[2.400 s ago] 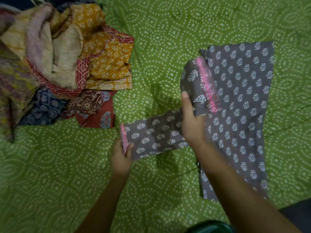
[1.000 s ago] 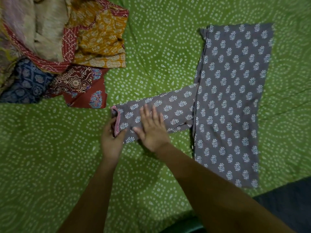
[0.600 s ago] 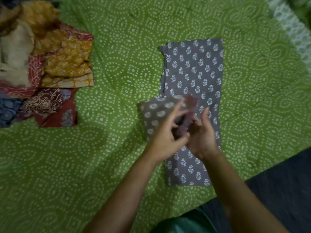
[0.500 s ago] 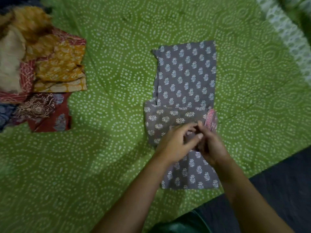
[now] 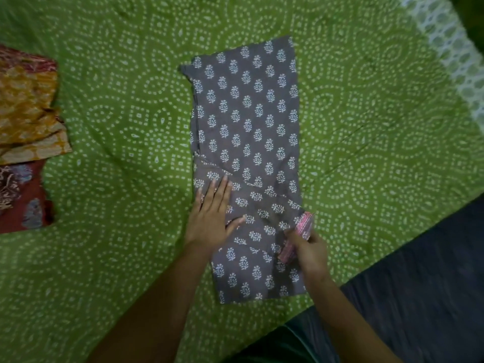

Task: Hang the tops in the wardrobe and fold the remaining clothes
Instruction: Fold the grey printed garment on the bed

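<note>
A grey garment (image 5: 246, 121) printed with white leaf sprigs lies flat on the green bedspread (image 5: 117, 127) as a long folded rectangle. Its sleeve is folded across the lower part. My left hand (image 5: 212, 218) presses flat on the folded sleeve near the garment's left edge, fingers straight. My right hand (image 5: 309, 250) pinches the sleeve's pink cuff (image 5: 301, 231) at the garment's right edge.
A heap of other clothes (image 5: 26, 121), mustard, red and maroon prints, lies at the left edge of the bedspread. A white-patterned border (image 5: 450, 51) runs along the bed's top right. Dark floor (image 5: 432, 297) shows at the lower right.
The sleeve that stuck out to the left has been folded over onto the garment's body. My left hand now lies flat on it and my right hand has drawn the pink cuff to the right edge.
</note>
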{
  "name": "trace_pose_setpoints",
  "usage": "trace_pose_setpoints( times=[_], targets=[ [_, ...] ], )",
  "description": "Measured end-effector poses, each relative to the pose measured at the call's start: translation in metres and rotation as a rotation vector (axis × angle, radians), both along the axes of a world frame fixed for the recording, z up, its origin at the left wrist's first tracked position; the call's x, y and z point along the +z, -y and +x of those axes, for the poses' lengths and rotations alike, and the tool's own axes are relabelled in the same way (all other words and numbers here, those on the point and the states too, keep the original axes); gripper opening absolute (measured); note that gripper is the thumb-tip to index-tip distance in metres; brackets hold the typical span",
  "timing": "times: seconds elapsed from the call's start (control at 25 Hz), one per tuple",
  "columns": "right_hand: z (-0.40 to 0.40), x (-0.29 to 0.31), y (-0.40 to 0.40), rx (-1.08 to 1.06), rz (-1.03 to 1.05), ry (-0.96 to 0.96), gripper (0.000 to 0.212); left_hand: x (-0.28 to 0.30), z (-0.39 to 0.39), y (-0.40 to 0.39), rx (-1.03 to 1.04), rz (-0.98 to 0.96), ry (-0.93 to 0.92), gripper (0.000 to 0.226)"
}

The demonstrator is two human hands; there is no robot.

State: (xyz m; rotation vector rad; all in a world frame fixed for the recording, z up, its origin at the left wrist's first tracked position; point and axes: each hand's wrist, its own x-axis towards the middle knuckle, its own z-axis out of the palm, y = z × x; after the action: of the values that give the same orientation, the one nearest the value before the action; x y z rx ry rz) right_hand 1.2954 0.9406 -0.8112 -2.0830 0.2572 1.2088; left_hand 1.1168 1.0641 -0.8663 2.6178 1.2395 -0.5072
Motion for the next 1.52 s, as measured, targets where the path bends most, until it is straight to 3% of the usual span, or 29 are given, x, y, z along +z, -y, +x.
trace_pose_setpoints(
  times=[0.08,0.16,0.24,0.32,0.4,0.44,0.48,0.6,0.68,0.76,0.84,0.96,1.08,1.2,1.28,1.4,1.44,1.52],
  targets=[
    [-0.004,0.007,-0.016,-0.017,0.046,-0.094,0.012,-0.007,-0.002,-0.002,-0.028,-0.007,-0.043,0.088],
    [-0.008,0.010,-0.041,-0.185,0.144,-0.344,0.005,-0.010,0.001,-0.006,-0.051,-0.023,-0.072,0.087],
    [-0.008,0.004,-0.070,-0.386,0.219,-0.494,0.022,-0.011,0.004,-0.011,-0.080,-0.018,-0.044,0.084],
    [-0.002,0.000,-0.091,-0.490,0.327,-0.471,0.025,-0.008,0.002,-0.016,-0.057,-0.056,0.068,0.071],
    [0.010,-0.002,-0.087,-0.329,0.406,-0.298,0.014,-0.002,-0.009,-0.019,-0.001,-0.153,0.243,0.061],
    [0.020,-0.001,-0.075,-0.111,0.449,-0.142,0.005,0.002,-0.020,-0.018,-0.006,-0.200,0.321,0.064],
    [0.033,-0.003,-0.056,0.256,0.480,0.074,0.014,0.007,-0.034,-0.015,-0.056,-0.225,0.361,0.070],
    [0.088,-0.021,0.005,1.677,0.431,0.732,0.069,0.016,-0.068,0.000,-0.412,-0.201,0.255,0.091],
    [0.108,-0.036,0.028,2.136,0.459,0.913,0.075,0.011,-0.069,0.005,-0.550,-0.171,0.179,0.091],
    [0.106,-0.054,0.023,2.255,0.548,0.976,0.064,-0.003,-0.058,0.007,-0.580,-0.088,0.161,0.086],
    [0.094,-0.067,0.004,2.227,0.592,0.950,0.056,-0.013,-0.047,0.009,-0.532,-0.033,0.189,0.085],
    [0.094,-0.066,-0.005,2.149,0.585,0.876,0.054,-0.014,-0.047,0.007,-0.445,-0.132,0.329,0.086],
    [0.100,-0.050,0.020,2.118,0.592,0.766,0.059,-0.005,-0.068,0.010,-0.537,-0.213,0.369,0.088],
    [0.093,-0.046,0.045,2.080,0.642,0.631,0.055,0.003,-0.084,0.025,-0.560,-0.243,0.415,0.063],
    [0.084,-0.043,0.056,1.863,0.542,0.440,0.049,0.015,-0.076,0.040,-0.266,-0.326,0.483,0.052],
    [0.066,-0.024,0.028,1.060,0.227,0.127,0.012,0.032,-0.040,0.032,0.694,-0.641,0.489,0.057],
    [0.066,-0.024,0.009,0.861,0.195,0.081,0.022,0.026,-0.033,0.022,0.899,-0.690,0.461,0.060],
    [0.069,-0.028,-0.023,0.671,0.171,-0.008,0.038,0.022,-0.024,-0.001,1.102,-0.818,0.497,0.069]
  ],
)
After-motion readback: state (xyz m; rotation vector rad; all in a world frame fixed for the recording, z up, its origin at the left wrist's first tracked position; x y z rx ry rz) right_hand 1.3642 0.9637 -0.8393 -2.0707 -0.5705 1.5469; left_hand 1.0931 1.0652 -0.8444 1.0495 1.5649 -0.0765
